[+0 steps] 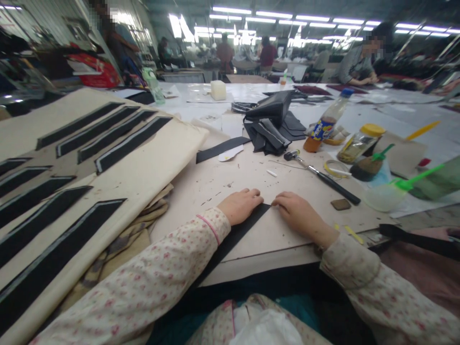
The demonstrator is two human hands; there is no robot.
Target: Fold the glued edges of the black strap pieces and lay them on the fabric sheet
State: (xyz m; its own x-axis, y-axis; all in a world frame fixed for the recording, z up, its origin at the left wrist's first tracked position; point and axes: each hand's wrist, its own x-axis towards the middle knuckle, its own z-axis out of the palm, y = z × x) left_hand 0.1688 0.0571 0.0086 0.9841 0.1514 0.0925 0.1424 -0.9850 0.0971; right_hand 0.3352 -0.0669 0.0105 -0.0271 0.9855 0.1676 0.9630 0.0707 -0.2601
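A long black strip [237, 232] lies slantwise on the worktable [215, 184] in front of me. My left hand [240, 205] rests on its far end, knuckles up and fingers curled down onto it. My right hand [300, 213] sits just right of that end, fingers bent, with the fingertips pressing at the strip's tip. Both sleeves are pale with small flowers.
A tan board [143, 167] with several black strips laid out fills the left. A pile of black pieces [271, 127], a hammer [323, 177], a bottle [325, 124], a jar [359, 143] and brushes in pots [386, 194] stand to the right. Other people work at far tables.
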